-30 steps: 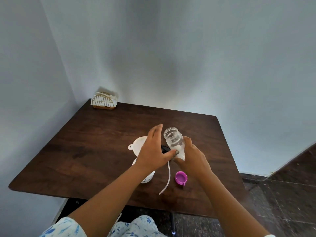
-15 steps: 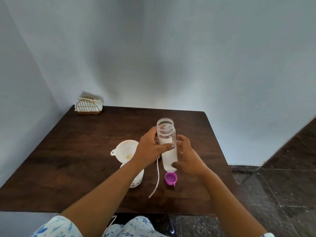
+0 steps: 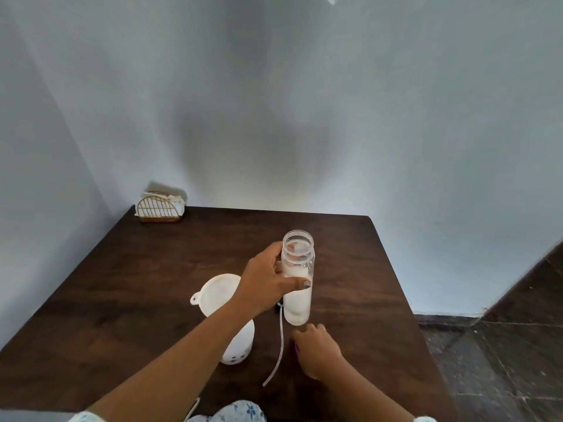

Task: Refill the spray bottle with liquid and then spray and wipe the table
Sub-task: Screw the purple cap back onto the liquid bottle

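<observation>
Left hand holds the open refill bottle; right hand is low beside it.

The left hand [image 3: 268,284] is wrapped around the upper body of the clear bottle [image 3: 298,309], with the thumb across the front. The bottle stands upright, its mouth open, mostly full of white liquid. Just below it, the right hand [image 3: 316,351] curls down over a purple cap [image 3: 297,347]; I cannot tell whether it pinches the cap. Left of the bottle, the white spray bottle [image 3: 240,348] stands on the table [image 3: 152,284] with a funnel [image 3: 217,292] on top. I judge the clear bottle to be rather heavy and smooth, so it is best gripped at mid-body. The spray bottle looks light and easy to tip under the funnel.
</observation>
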